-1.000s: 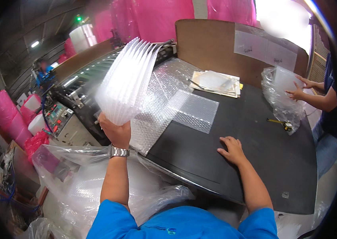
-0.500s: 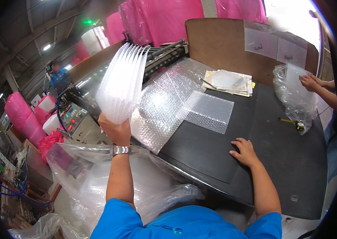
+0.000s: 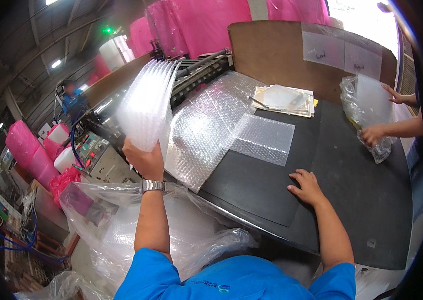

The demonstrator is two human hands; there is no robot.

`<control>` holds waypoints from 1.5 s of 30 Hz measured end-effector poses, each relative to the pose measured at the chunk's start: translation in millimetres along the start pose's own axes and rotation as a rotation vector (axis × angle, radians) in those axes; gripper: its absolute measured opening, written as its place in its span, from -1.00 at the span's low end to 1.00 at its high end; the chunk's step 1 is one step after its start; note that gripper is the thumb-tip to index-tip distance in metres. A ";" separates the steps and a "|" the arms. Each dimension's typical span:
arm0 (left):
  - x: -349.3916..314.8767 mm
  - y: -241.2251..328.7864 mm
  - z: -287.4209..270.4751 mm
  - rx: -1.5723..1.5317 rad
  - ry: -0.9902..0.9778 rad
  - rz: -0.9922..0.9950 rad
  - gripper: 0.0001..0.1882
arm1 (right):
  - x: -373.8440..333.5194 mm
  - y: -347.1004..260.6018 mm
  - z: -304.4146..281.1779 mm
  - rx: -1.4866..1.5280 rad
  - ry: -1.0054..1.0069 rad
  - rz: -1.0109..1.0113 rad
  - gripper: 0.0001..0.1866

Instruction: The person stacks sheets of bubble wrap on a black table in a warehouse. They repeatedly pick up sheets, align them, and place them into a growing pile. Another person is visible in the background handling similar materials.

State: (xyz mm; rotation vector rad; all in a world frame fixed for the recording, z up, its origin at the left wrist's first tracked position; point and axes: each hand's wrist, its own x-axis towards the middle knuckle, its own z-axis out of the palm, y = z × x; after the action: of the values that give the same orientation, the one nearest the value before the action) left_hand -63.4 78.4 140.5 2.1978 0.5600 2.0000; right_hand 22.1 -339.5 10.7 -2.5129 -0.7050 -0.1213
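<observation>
Sheaf of bubble-wrap sheets [image 3: 144, 107] fans up at left, clamped in the left hand [image 3: 144, 159] — likely a sorting step; squaring it would next need the right hand [image 3: 308, 188], empty and loosely spread on the black tabletop [image 3: 351, 200].

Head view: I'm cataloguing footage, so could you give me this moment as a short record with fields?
Left hand: holds up a fanned stack of translucent sheets
Right hand: palm down at the black tabletop, holding nothing
On tabletop: large bubble-wrap sheet, small bubble-wrap sheet, pile of flat sheets
Co-worker's hand: at a clear bag
Behind: brown board
</observation>
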 end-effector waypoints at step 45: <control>-32.4 19.9 24.6 -2.163 -0.684 -1.385 -0.38 | 1.1 2.4 3.4 0.500 0.052 0.096 -0.09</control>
State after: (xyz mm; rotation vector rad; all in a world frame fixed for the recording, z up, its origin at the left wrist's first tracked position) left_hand -37.4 52.7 113.7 0.4017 -0.2528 0.1885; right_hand 24.1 -339.0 6.9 -2.0503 -0.5152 0.0230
